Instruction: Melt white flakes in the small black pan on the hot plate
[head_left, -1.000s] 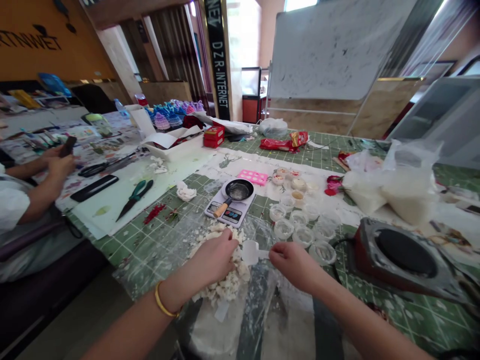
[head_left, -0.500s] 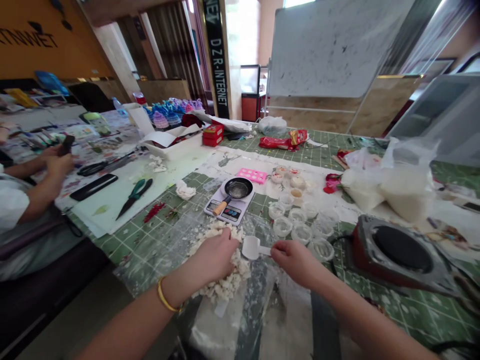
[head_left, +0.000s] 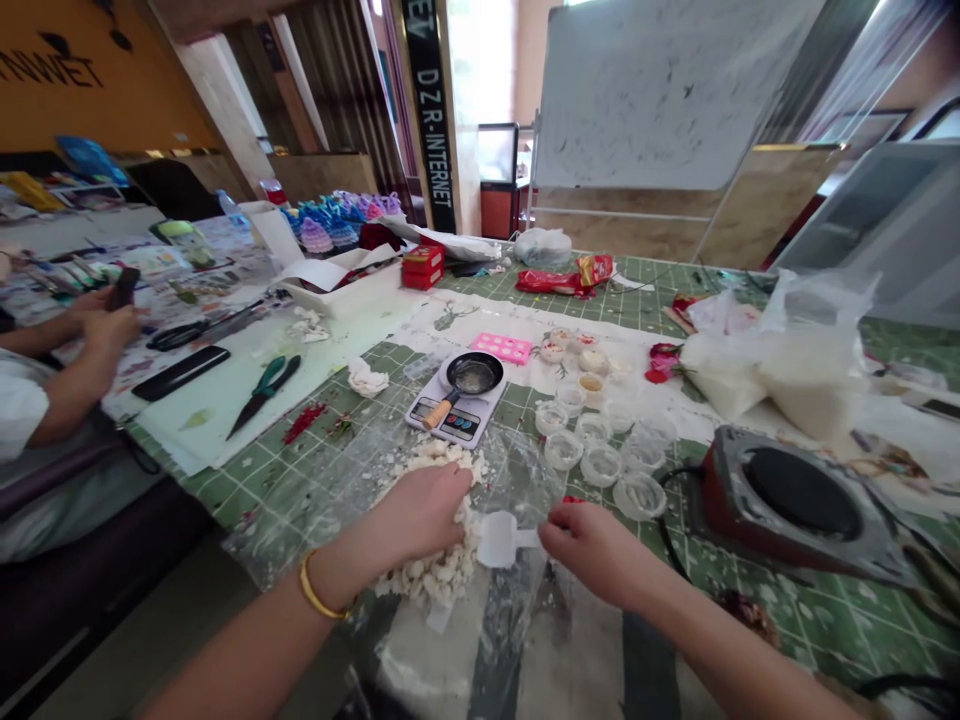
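Note:
A pile of white crumbly chunks (head_left: 427, 580) lies on a clear plastic bag (head_left: 517, 470) in front of me. My left hand (head_left: 431, 510), with a gold bangle at the wrist, is closed over the pile; its fingertips are hidden among the chunks. The short handle of a white scoop (head_left: 497, 540) is pinched in my right hand (head_left: 581, 545). The scoop's bowl is close beside the pile's right side. Just behind the pile, a small black pan (head_left: 475, 374) with a wooden handle rests on a white kitchen scale (head_left: 461, 425).
Several clear plastic cups (head_left: 562, 450) stand right of the scale. A hot plate (head_left: 795, 510) and bags of white material (head_left: 810, 370) are farther right. A pink mould (head_left: 502, 347) lies behind the scale. Green-handled shears (head_left: 264, 393) lie left, near another person's hands (head_left: 109, 320).
The scoop and my right hand have come slightly lower and closer to me. My left hand stays at the pile with little movement. The camera view has shifted slightly.

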